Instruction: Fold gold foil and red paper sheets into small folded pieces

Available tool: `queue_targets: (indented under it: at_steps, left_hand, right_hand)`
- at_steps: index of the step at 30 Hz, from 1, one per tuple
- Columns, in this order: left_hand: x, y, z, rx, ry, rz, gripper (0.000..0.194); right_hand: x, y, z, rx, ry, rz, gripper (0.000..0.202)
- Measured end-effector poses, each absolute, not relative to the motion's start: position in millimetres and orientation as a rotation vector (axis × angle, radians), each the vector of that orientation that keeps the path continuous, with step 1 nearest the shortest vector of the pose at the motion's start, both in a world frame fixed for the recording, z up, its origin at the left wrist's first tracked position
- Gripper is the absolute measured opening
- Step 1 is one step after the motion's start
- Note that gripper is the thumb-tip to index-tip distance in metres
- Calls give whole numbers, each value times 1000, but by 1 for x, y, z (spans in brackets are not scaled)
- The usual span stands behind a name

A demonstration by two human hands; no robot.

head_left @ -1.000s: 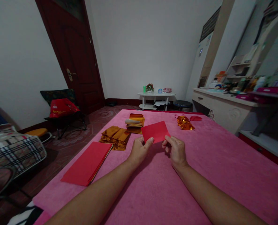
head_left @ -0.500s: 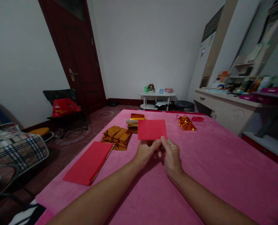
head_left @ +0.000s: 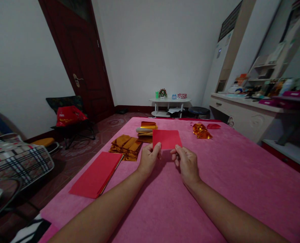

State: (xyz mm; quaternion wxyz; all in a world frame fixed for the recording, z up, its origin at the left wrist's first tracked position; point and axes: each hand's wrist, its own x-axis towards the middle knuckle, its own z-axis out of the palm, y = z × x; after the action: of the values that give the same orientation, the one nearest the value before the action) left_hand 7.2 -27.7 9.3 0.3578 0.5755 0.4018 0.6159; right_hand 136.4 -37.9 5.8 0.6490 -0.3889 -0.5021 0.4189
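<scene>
Between my hands a small rectangle of red paper [head_left: 167,139] is held up above the pink cloth. My left hand [head_left: 150,159] pinches its lower left corner, thumb on the near face. At the lower right corner, my right hand [head_left: 186,163] grips it between thumb and fingers. To the left lies a stack of larger red paper sheets [head_left: 98,174]. Beyond it sits a pile of folded gold foil paper [head_left: 126,146]. More gold foil [head_left: 148,125] rests farther back, with a greyish rod-like object [head_left: 143,130] on it, partly hidden by the red paper.
The pink cloth [head_left: 228,182] covers the table. Crumpled gold foil [head_left: 201,131] and a red scrap [head_left: 213,126] lie at its far right. A cluttered cabinet [head_left: 246,111] stands to the right, a chair with a red bag [head_left: 71,115] to the left.
My left hand has shifted from beneath the paper's bottom edge to its lower left corner, moving apart from my right hand. The red paper has moved slightly right.
</scene>
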Motion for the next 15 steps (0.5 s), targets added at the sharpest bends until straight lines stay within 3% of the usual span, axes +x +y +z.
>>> queue_targets:
  at_steps: [15]
  left_hand:
    - [-5,-18,-3,1420,1015,1443,46]
  right_hand:
    - [158,-20,0,-850,-1131,1037,31]
